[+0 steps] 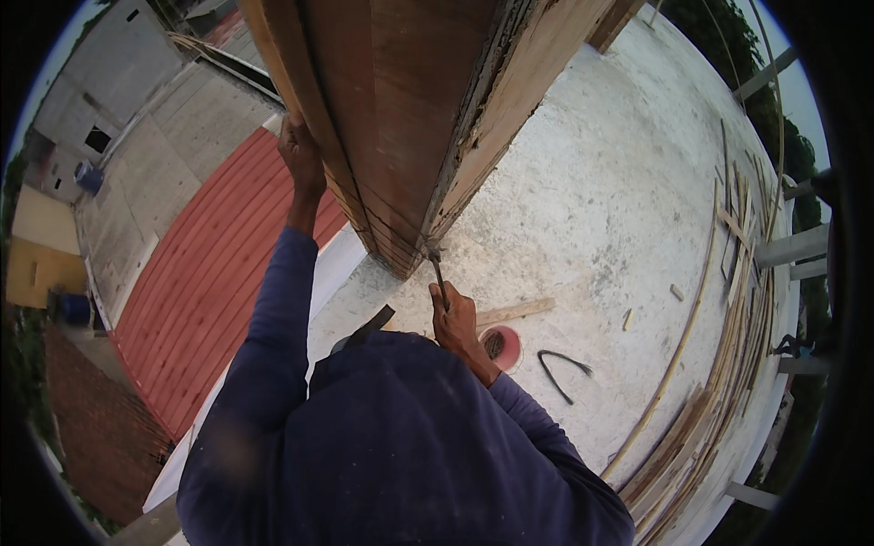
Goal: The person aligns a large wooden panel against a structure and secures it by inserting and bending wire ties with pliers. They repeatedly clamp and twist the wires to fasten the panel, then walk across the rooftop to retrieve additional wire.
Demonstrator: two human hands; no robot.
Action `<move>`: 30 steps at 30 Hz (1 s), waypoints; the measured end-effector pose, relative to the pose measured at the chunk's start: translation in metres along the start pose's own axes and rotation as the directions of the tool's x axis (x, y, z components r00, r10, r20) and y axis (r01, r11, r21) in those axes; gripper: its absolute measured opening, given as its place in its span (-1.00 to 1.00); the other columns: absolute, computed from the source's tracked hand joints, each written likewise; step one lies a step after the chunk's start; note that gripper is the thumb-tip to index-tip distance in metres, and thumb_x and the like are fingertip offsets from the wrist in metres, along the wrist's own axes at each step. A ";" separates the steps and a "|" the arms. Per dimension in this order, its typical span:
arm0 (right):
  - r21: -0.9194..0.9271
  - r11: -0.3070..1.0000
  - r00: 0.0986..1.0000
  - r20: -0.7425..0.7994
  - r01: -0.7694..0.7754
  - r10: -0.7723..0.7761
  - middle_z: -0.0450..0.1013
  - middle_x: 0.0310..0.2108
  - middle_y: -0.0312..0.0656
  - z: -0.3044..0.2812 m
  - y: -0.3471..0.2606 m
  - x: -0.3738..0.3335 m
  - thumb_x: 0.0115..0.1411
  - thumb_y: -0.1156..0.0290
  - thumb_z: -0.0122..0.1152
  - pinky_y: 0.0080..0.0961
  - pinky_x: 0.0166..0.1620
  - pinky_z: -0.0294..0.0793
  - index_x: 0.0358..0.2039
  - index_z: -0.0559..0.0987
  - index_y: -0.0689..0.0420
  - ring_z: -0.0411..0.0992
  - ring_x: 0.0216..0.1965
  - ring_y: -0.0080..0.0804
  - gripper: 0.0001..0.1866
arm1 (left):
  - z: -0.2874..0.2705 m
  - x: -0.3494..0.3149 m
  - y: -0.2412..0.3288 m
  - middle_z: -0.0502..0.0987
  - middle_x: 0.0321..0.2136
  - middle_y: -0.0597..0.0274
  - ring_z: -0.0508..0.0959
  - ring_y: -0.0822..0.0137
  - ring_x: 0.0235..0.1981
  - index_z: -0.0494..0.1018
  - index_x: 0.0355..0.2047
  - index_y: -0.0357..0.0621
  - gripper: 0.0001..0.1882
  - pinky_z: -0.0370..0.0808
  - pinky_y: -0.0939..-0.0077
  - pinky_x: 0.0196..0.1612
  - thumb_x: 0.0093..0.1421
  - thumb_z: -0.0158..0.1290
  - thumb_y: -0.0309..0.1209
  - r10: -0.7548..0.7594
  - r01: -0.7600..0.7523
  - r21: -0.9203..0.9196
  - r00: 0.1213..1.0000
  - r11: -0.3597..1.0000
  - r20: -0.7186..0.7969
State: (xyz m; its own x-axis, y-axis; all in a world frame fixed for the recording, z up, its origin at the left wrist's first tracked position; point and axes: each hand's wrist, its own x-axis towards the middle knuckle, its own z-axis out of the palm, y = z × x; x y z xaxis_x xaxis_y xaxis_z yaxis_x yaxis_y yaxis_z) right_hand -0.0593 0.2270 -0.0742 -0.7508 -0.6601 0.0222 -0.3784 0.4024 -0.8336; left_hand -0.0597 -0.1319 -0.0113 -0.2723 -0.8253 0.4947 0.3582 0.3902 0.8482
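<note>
Holding a tool (438, 275), perhaps pincers, right hand (458, 320) sits near column (391, 109).

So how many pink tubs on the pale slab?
1: the pink tub, beside the right hand, left of the bent dark cord. More could be hidden behind the wooden column or the person's body.
</note>
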 end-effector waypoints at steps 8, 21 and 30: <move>0.057 0.989 0.990 0.021 -0.139 0.138 0.31 -0.68 0.21 0.001 -0.023 -0.014 0.45 0.15 0.08 -0.01 -0.51 0.23 -0.45 0.40 0.24 0.33 -0.60 0.30 -0.57 | 0.004 0.002 0.003 0.41 -0.40 0.43 0.34 0.62 -0.36 0.42 -0.24 -0.16 -0.57 0.35 0.62 -0.30 0.54 -0.18 -0.04 -0.024 0.024 -0.013 1.000 1.000 -0.002; 0.538 0.787 0.934 0.002 -0.302 0.357 0.34 -0.70 -0.21 0.066 -0.060 -0.038 0.50 -0.10 -0.12 -0.34 -0.53 0.33 -0.52 0.43 0.27 0.33 -0.65 -0.44 -0.33 | 0.000 0.004 0.016 0.38 -0.40 0.47 0.34 0.62 -0.34 0.39 -0.27 -0.11 -0.58 0.37 0.59 -0.22 0.51 -0.11 -0.01 -0.081 0.087 -0.049 0.990 0.995 0.112; 0.631 0.763 0.916 -0.210 -0.140 0.342 0.25 -0.67 -0.36 0.126 -0.054 -0.014 0.52 0.05 -0.07 -0.49 -0.51 0.38 -0.45 0.42 0.22 0.26 -0.63 -0.60 -0.49 | -0.001 0.005 0.018 0.50 -0.23 0.31 0.46 0.50 -0.14 0.43 -0.09 -0.19 -0.51 0.40 0.50 0.01 0.51 -0.14 0.05 -0.089 0.108 -0.110 0.983 0.988 0.160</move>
State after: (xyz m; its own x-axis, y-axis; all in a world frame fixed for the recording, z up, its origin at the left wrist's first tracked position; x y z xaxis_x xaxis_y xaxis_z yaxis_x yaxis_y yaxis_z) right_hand 0.0397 0.1345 -0.0995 -0.9310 -0.3334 -0.1488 0.1579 -0.0002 -0.9875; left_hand -0.0539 -0.1296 0.0060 -0.4428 -0.7807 0.4409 0.4225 0.2521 0.8706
